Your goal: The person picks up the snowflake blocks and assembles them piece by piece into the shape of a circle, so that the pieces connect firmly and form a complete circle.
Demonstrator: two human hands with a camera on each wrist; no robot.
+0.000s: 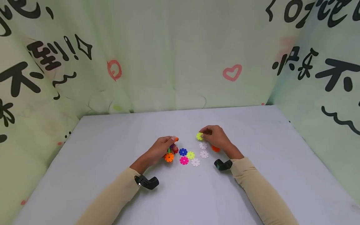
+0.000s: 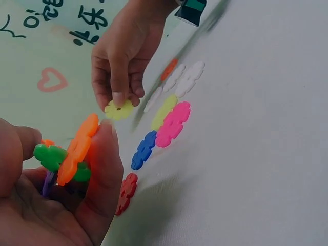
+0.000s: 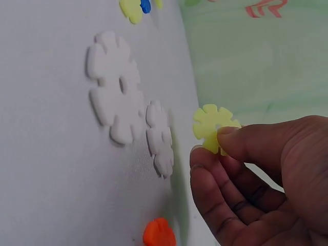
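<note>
A person's right hand [image 1: 216,136] pinches a translucent yellow plastic flower-shaped disc [image 3: 206,122] between thumb and fingers, raised off the table. Their left hand [image 1: 162,146] curls around a joined cluster of orange, green and purple plastic flower discs [image 2: 77,151]. The yellow disc is apart from the cluster, to its right and slightly farther from the person; being round, it has no long axis. Whether the cluster touches the table is unclear.

Between the hands lie loose discs: a red one [image 2: 126,195] nearest the left hand, then blue [image 1: 183,152], pink [image 1: 184,160] and another yellow [image 1: 191,155]. Three white discs [image 1: 204,154] and an orange disc [image 1: 216,149] lie nearer the right hand. The white tabletop [image 1: 180,200] meets pale green curtains [image 1: 174,62] printed with black lettering and a red heart outline [image 1: 232,72].
</note>
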